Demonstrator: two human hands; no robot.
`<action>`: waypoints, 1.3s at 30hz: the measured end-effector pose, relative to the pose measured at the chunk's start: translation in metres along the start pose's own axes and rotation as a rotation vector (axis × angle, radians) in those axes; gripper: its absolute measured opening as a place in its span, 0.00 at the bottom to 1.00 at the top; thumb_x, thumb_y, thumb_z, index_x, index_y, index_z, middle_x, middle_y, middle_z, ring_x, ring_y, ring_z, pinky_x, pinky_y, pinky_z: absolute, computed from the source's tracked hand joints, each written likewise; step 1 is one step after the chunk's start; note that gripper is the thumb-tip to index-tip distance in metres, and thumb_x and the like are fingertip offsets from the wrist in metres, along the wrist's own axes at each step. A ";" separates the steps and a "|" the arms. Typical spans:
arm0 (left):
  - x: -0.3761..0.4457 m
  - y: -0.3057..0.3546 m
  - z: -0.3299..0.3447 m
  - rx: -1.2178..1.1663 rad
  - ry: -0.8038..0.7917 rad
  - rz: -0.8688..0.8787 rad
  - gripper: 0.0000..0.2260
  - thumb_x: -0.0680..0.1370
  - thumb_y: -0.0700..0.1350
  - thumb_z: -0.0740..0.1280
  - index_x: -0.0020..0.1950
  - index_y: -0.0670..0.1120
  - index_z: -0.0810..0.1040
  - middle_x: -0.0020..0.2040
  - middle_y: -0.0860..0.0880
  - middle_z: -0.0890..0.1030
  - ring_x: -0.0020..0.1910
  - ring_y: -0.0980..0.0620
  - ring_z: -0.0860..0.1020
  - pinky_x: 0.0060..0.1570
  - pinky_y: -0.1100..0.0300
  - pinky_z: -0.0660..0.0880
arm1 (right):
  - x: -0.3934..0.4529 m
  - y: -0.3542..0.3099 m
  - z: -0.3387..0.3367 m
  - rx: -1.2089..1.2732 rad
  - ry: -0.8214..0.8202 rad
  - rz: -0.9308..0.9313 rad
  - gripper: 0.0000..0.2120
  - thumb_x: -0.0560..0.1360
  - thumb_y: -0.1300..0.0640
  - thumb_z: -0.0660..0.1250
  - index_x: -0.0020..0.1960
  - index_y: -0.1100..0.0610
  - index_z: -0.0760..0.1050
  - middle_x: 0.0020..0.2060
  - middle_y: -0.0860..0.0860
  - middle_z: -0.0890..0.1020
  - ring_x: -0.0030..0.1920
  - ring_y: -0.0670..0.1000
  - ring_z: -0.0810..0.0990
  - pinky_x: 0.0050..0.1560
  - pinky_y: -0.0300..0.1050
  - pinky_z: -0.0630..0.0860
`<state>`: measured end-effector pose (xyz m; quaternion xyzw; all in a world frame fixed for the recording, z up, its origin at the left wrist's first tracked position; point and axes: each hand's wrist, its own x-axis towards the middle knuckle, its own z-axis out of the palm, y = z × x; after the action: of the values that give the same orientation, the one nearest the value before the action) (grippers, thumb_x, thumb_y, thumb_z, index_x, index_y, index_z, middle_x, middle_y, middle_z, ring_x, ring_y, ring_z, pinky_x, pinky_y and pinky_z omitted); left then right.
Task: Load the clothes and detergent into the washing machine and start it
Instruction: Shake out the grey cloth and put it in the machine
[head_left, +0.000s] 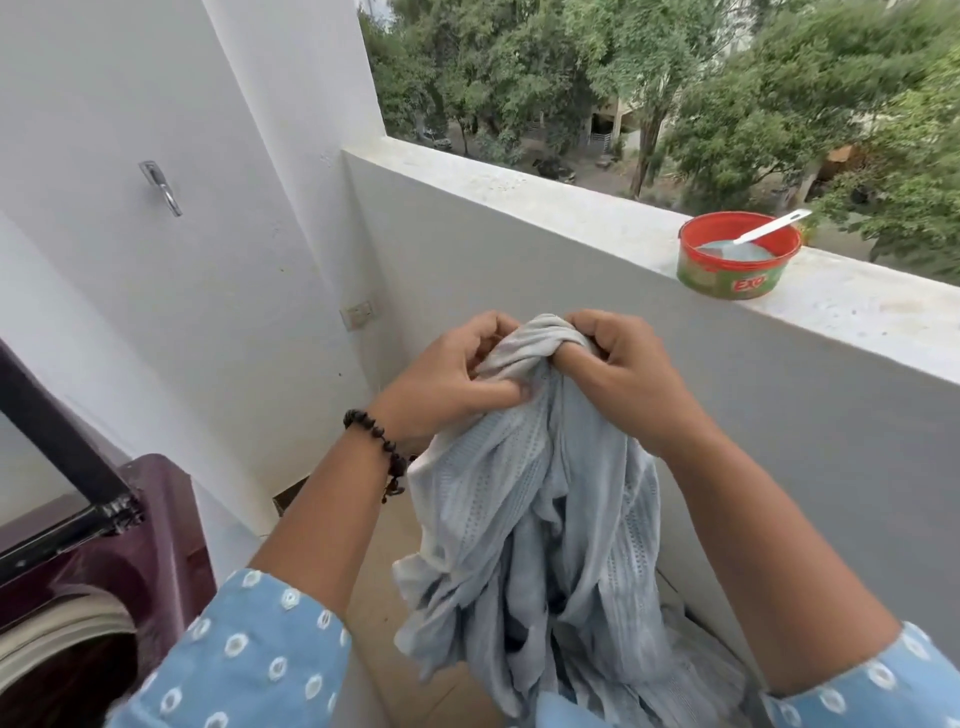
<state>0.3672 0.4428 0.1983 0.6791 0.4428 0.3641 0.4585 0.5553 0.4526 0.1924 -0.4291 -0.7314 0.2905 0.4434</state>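
Left hand (447, 374) and right hand (618, 364): each grip clenched on bunched top of pale blue garment (535, 509), hanging. Detergent tub (737, 257) on far-right parapet ledge (519, 192); washing machine (88, 571) near left.

Washing machine (104, 561) at 8 o'clock running off the left edge, drum interior dark; garment (535, 519) bottom leaving frame at 6; tub (737, 260) label blurring.

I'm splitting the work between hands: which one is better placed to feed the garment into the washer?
Probably the left hand. Both hands grip the pale blue garment at its top, but the washing machine, lid up, sits on the left; the right hand is nearer the detergent tub.
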 end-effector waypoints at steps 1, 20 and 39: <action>-0.003 -0.005 0.002 -0.081 -0.011 -0.023 0.19 0.70 0.38 0.73 0.60 0.42 0.76 0.50 0.48 0.81 0.49 0.53 0.80 0.50 0.60 0.77 | 0.002 -0.005 0.000 0.024 0.027 -0.016 0.13 0.72 0.55 0.61 0.37 0.65 0.73 0.29 0.50 0.68 0.32 0.45 0.66 0.33 0.47 0.63; 0.011 -0.064 -0.019 0.176 0.513 -0.190 0.15 0.73 0.52 0.68 0.36 0.41 0.72 0.34 0.46 0.72 0.38 0.52 0.68 0.32 0.61 0.65 | 0.006 0.019 -0.052 0.060 0.105 0.065 0.11 0.75 0.61 0.59 0.36 0.65 0.70 0.32 0.53 0.70 0.36 0.50 0.67 0.39 0.47 0.61; 0.013 0.014 0.008 -0.074 -0.040 0.021 0.15 0.71 0.54 0.70 0.53 0.48 0.78 0.45 0.51 0.80 0.45 0.52 0.78 0.47 0.59 0.76 | 0.003 -0.001 -0.028 0.340 -0.323 0.010 0.10 0.73 0.53 0.71 0.49 0.60 0.81 0.40 0.51 0.82 0.41 0.46 0.78 0.44 0.45 0.74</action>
<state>0.3823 0.4499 0.2106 0.6734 0.4123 0.3714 0.4884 0.5792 0.4561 0.2071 -0.2997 -0.7313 0.4764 0.3852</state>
